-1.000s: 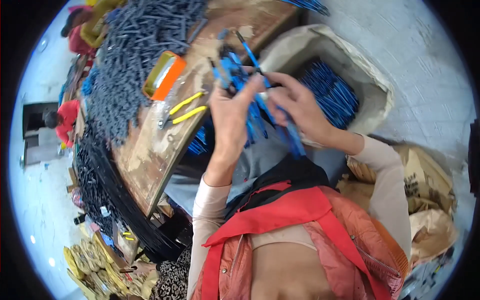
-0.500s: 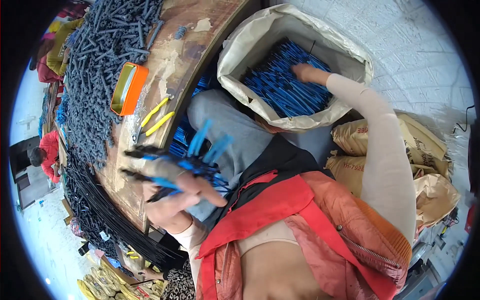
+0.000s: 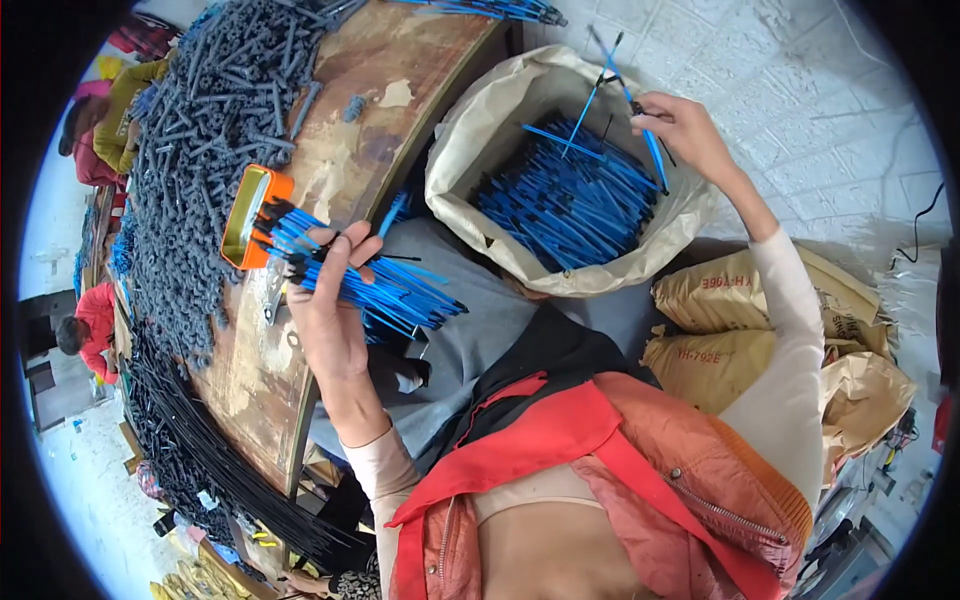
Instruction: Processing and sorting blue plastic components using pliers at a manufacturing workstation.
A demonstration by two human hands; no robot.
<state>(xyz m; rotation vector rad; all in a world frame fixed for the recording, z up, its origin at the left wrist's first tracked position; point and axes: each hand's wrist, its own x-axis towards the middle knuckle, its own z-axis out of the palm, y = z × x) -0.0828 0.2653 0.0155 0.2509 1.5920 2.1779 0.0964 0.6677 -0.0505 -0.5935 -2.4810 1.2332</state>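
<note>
Here, your left hand [image 3: 330,315] is closed around a bundle of blue rods [image 3: 385,290], fingers wrapped over the top, with the black-tipped ends [image 3: 280,240] fanned out just over the orange tin [image 3: 252,215] at the edge of the wooden bench [image 3: 400,70]. Your right hand [image 3: 685,130] is raised over the open sack [image 3: 470,130] on the floor beside your knee, pinching a few more blue rods [image 3: 640,120] between thumb and fingertips; the other fingers are partly curled. The sack holds a dense stock of the same rods [image 3: 570,205].

Judging from this, you are gathering rods into the left-hand bundle. To do it well:

- Keep the black tips pointing the same way in both hands, so that each new handful joins without turning.
- Lift the right-hand rods clear of the sack rim before swinging across; one rod [image 3: 590,95] sticks up at an angle and may snag.
- Keep a firm wrap on the bundle, as its far ends splay over your lap.
- Keep the bundle away from the grey parts pile [image 3: 210,120] on the bench.
</note>
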